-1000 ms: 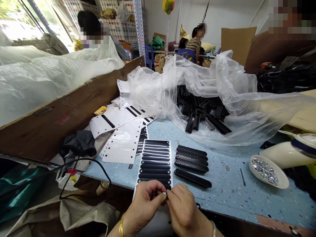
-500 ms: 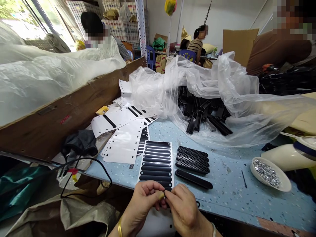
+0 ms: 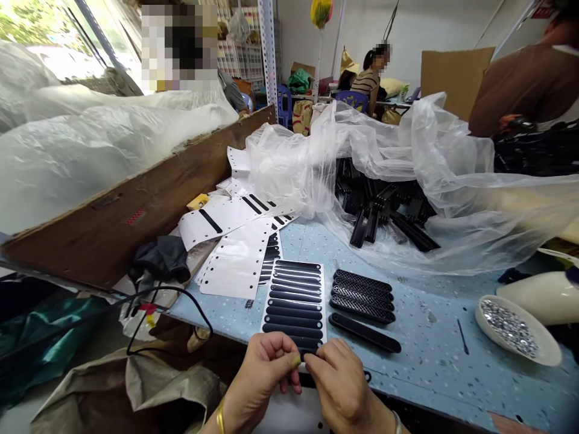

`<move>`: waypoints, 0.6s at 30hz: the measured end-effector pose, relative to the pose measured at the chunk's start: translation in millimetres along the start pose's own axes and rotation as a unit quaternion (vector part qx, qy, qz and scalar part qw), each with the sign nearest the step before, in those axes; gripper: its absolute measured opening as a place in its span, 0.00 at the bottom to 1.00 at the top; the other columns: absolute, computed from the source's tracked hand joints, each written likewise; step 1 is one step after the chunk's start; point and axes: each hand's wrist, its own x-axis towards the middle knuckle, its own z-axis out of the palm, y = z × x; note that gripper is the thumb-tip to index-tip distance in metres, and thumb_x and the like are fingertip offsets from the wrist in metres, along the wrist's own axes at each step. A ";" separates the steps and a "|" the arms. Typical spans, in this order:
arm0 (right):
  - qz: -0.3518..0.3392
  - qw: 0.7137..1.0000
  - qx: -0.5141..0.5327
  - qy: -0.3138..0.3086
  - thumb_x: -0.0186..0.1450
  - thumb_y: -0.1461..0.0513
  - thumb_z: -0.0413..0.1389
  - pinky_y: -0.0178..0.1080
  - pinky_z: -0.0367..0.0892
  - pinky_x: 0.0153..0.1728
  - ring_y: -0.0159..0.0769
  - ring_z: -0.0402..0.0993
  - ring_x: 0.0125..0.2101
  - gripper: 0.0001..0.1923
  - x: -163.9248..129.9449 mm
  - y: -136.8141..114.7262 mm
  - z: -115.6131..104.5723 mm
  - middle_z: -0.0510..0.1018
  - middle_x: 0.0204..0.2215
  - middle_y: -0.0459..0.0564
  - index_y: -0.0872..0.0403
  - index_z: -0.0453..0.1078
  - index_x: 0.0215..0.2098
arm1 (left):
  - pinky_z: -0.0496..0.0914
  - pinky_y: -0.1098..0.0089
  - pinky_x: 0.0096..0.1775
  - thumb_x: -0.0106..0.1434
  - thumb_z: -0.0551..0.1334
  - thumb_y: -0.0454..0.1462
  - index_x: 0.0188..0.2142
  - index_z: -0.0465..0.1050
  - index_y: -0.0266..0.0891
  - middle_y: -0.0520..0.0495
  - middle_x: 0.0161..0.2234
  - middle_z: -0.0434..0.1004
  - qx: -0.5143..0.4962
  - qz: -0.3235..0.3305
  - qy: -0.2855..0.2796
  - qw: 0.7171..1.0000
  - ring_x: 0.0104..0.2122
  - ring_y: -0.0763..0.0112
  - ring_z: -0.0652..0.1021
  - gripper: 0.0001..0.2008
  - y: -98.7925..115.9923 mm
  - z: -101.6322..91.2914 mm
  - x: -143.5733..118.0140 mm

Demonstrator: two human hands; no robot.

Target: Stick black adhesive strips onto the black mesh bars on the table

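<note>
Here, item by item: your left hand (image 3: 266, 371) and right hand (image 3: 337, 383) meet at the table's near edge, fingertips pinched together on the lowest black strip (image 3: 307, 352) of the white sticker sheet (image 3: 295, 298). Just right of the sheet: three perforated black bars (image 3: 362, 296), one smooth black bar (image 3: 364, 332). Far right: a white dish of small silver pieces (image 3: 513, 328). Behind: a clear plastic bag (image 3: 407, 175) over black parts.

No readable text, no labels, no brands, no numbers, no signs anywhere in view
</note>
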 end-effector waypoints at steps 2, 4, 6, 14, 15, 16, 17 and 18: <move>0.004 1.000 0.003 0.018 0.65 0.71 0.45 0.39 0.58 0.25 0.37 0.63 0.25 0.12 0.0 0.9 -0.5 0.66 0.24 0.51 0.60 0.70 0.38 | 0.56 0.78 0.18 0.51 0.68 0.41 0.24 0.71 0.32 0.49 0.14 0.72 0.016 0.019 0.031 0.999 0.14 0.75 0.72 0.13 0.9 -12.7 -2.0; 0.023 0.999 -0.002 0.031 0.65 0.71 0.48 0.40 0.60 0.26 0.37 0.65 0.26 0.09 -1.8 3.7 -2.2 0.68 0.25 0.51 0.60 0.68 0.40 | 0.55 0.79 0.19 0.51 0.68 0.41 0.24 0.72 0.32 0.49 0.14 0.71 0.044 0.044 0.095 0.994 0.14 0.77 0.69 0.12 2.4 -32.8 -4.3; 0.033 0.999 -0.006 0.039 0.64 0.71 0.50 0.40 0.62 0.27 0.37 0.66 0.27 0.09 -4.9 7.2 -3.9 0.70 0.25 0.51 0.59 0.68 0.41 | 0.55 0.79 0.19 0.51 0.68 0.41 0.23 0.72 0.32 0.50 0.13 0.70 0.065 0.061 0.165 0.982 0.14 0.79 0.68 0.13 2.6 -57.1 -7.7; 0.009 0.999 0.030 0.014 0.62 0.73 0.52 0.39 0.65 0.25 0.37 0.68 0.26 0.11 -17.1 4.6 -1.3 0.71 0.25 0.51 0.58 0.67 0.42 | 0.58 0.76 0.18 0.48 0.67 0.43 0.18 0.65 0.37 0.55 0.11 0.64 0.156 0.017 0.235 0.959 0.13 0.74 0.68 0.15 -46.2 -120.4 -17.7; 0.011 0.999 0.035 0.010 0.62 0.73 0.52 0.39 0.65 0.25 0.37 0.68 0.26 0.11 -17.3 3.5 -1.1 0.71 0.25 0.51 0.58 0.67 0.42 | 0.61 0.75 0.20 0.48 0.66 0.42 0.22 0.68 0.36 0.54 0.13 0.67 0.163 0.020 0.233 0.959 0.15 0.73 0.70 0.11 -53.8 -124.2 -17.7; 0.013 0.999 0.038 0.009 0.62 0.73 0.52 0.40 0.65 0.25 0.37 0.68 0.26 0.11 -17.1 2.7 -1.2 0.71 0.25 0.51 0.58 0.68 0.42 | 0.65 0.74 0.23 0.47 0.65 0.40 0.27 0.72 0.35 0.52 0.17 0.71 0.170 0.026 0.230 0.958 0.18 0.71 0.72 0.10 -59.6 -127.7 -18.1; 0.015 0.999 0.040 0.010 0.62 0.73 0.52 0.40 0.65 0.25 0.37 0.68 0.26 0.11 -16.7 2.3 -1.7 0.71 0.25 0.51 0.58 0.68 0.43 | 0.68 0.72 0.27 0.46 0.64 0.39 0.34 0.75 0.34 0.50 0.22 0.76 0.182 0.033 0.231 0.955 0.22 0.69 0.75 0.14 -63.2 -130.8 -19.2; 0.017 0.999 0.039 0.012 0.62 0.73 0.52 0.40 0.66 0.25 0.37 0.69 0.26 0.12 -16.1 2.3 -2.6 0.72 0.25 0.51 0.58 0.68 0.43 | 0.70 0.70 0.31 0.45 0.64 0.37 0.40 0.75 0.34 0.48 0.27 0.78 0.204 0.037 0.234 0.950 0.27 0.66 0.77 0.20 -64.0 -133.0 -21.5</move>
